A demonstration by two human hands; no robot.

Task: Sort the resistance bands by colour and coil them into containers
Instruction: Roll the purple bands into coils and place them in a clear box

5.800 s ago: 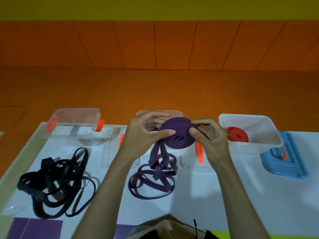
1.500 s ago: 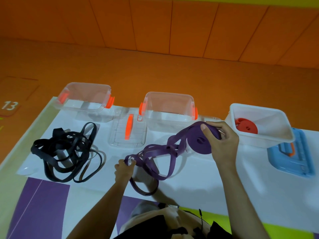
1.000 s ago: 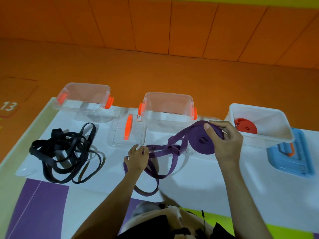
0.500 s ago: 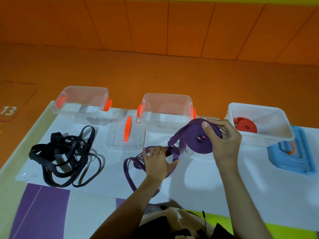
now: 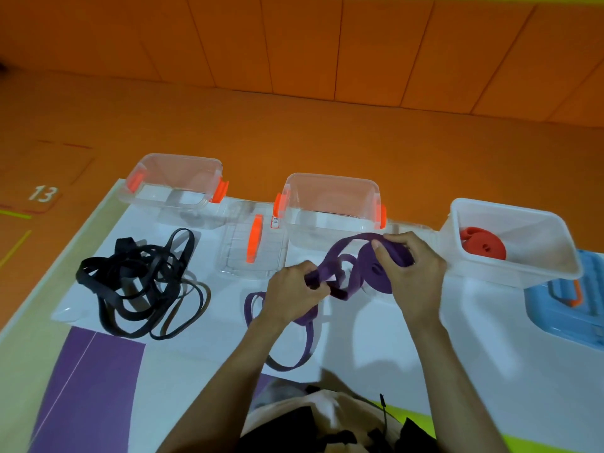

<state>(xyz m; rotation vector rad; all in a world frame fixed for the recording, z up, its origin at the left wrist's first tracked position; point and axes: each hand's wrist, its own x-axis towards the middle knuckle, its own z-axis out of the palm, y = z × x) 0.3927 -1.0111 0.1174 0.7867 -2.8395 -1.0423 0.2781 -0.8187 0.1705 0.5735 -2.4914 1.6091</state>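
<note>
My right hand grips a partly wound purple coil just in front of the middle clear container. My left hand pinches the loose purple band close to the coil; the rest of the band trails in loops on the white table toward me. A tangle of black bands lies at the left, in front of the left clear container. A coiled orange band sits inside the white container at the right.
A clear lid with an orange handle lies flat between the two clear containers. A blue lid lies at the far right, partly under the white container. Orange floor lies beyond the table's far edge.
My left hand has moved up and right along the purple band, from the loose loops to a pinch close to the coil. The right hand keeps the coil in about the same place.
</note>
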